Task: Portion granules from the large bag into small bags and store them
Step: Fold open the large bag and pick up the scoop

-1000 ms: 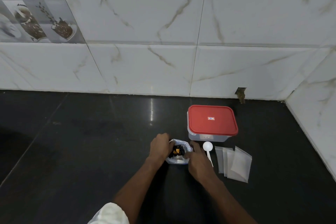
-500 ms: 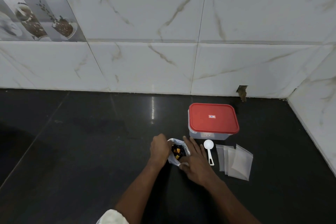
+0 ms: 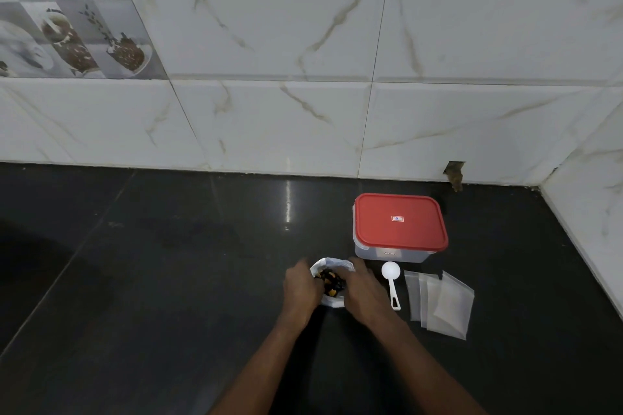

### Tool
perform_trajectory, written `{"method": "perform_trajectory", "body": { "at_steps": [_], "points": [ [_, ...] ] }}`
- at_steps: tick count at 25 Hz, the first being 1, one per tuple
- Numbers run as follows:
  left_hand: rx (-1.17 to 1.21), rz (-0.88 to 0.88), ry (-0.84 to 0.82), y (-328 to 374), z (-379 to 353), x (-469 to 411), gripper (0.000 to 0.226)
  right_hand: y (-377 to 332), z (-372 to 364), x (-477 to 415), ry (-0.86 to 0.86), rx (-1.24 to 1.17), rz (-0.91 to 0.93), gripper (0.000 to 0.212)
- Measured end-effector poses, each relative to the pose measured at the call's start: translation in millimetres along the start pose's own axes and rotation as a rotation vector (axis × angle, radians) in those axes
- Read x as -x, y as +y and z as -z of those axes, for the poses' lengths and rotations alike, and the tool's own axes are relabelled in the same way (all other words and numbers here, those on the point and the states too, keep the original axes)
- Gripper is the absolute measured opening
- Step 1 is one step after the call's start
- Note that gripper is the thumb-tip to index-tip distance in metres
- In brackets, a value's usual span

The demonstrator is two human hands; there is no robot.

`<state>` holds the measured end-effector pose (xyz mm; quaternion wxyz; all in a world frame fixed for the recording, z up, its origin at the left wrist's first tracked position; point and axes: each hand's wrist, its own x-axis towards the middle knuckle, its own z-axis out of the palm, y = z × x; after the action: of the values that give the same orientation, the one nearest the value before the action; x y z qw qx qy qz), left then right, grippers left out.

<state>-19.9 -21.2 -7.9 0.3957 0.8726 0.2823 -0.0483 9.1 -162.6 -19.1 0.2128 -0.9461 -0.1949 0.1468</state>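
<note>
A large clear bag [image 3: 328, 266] of dark and orange granules [image 3: 331, 283] stands on the black counter with its mouth open. My left hand [image 3: 300, 290] grips the bag's left rim. My right hand [image 3: 365, 290] holds the right rim, fingers curled over the edge. A white plastic scoop [image 3: 391, 274] lies just right of my right hand. Several small frosted bags [image 3: 441, 303] lie fanned out further right. A clear box with a red lid [image 3: 399, 226] stands behind the scoop, lid on.
The black counter [image 3: 168, 263] stretches wide to the left. A marble-tiled wall [image 3: 303, 94] runs along the back and a side wall [image 3: 593, 199] closes the right corner.
My right hand moved from the bag's near side, fingers spread, up onto its right rim. The left hand stayed on the left rim. The bag's mouth is held wider.
</note>
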Motion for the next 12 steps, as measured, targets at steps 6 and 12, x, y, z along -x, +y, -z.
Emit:
{"method": "perform_trajectory", "body": {
  "at_steps": [6,12],
  "points": [
    [-0.047,-0.013,0.009,-0.3,5.6,-7.8,0.014,4.6,0.3,-0.4,0.023,-0.092,-0.017,0.058],
    [-0.062,-0.03,0.012,-1.5,6.3,-10.9,0.01,-1.3,-2.9,2.0,0.147,-0.172,-0.188,0.035]
  ]
}}
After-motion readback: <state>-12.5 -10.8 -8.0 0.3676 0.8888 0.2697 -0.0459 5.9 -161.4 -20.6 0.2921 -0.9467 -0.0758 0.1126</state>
